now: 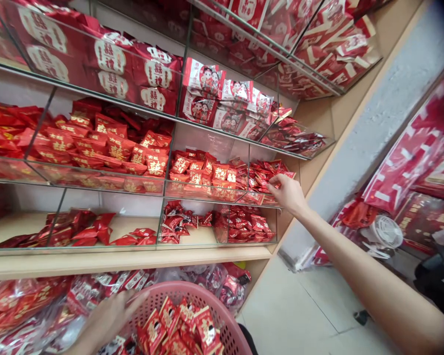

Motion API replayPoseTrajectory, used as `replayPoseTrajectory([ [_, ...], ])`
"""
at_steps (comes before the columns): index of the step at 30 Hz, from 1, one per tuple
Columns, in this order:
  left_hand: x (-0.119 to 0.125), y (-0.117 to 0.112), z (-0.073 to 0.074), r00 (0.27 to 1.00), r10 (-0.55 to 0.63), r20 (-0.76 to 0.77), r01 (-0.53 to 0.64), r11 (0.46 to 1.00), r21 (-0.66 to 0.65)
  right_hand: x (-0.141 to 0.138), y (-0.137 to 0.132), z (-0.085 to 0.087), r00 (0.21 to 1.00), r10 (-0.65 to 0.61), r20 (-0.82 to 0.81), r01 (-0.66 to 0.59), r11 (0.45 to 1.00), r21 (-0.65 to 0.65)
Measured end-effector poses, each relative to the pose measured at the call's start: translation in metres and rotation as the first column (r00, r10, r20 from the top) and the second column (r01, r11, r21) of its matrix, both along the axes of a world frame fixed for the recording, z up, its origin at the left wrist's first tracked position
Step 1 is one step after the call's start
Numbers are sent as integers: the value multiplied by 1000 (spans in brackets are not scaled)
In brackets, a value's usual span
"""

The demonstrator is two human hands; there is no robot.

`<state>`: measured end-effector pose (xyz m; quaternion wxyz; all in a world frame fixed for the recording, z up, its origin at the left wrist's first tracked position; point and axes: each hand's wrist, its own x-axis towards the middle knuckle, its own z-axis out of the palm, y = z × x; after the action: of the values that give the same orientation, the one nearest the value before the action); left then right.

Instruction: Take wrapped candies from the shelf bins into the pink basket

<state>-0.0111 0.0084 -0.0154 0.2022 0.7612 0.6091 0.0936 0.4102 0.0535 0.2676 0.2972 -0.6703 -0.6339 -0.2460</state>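
Note:
My right hand [287,193] reaches to the right end of a middle shelf, at the front edge of a glass compartment of small red packets [263,173]. Its fingers are curled together; anything between them is too small or hidden to tell. Low on the left, my left hand [111,315] is smeared by motion. Its fingers stretch out at the left rim of a pink plastic basket [231,315], and I see nothing held in them. Red and gold square packets [207,328] lie heaped in the basket.
Glass-fronted shelves hold red packets [120,148], larger red bags [111,61] and white-and-red packets [203,79]. Clear bags of red goods [25,296] lie under the bottom wooden shelf edge [126,262]. Right of the shelf are tiled floor [299,315] and a small white fan [387,231].

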Motion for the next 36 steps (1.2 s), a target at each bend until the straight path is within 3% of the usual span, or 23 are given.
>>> replayPoseTrajectory([
  [6,3,-4,8,999,50,3,-50,999,-15,-11,31,8,962,-234,140,254,955,-150],
  [12,3,-2,5,998,56,36,-54,998,-44,-25,32,11,917,-273,290,336,921,-198],
  [15,3,-2,4,998,54,37,-52,998,-42,-16,35,10,937,-245,249,295,937,-186],
  [18,2,-3,4,998,55,21,-54,997,-48,-3,36,9,977,-144,158,163,980,-110],
  [23,2,-2,3,998,44,47,-42,998,-52,9,28,14,983,75,-167,-71,997,30],
  [25,2,-2,3,998,39,59,-35,998,-58,10,25,14,899,203,-389,-190,979,73],
  [29,2,-2,3,997,48,58,-45,998,-44,8,20,13,563,420,-712,-354,901,251],
  [31,2,-3,5,998,46,48,-44,998,-37,5,14,13,460,476,-749,-360,872,333],
  [36,6,-8,14,998,68,15,-67,996,-55,-8,-20,9,326,578,-748,-330,811,482],
])
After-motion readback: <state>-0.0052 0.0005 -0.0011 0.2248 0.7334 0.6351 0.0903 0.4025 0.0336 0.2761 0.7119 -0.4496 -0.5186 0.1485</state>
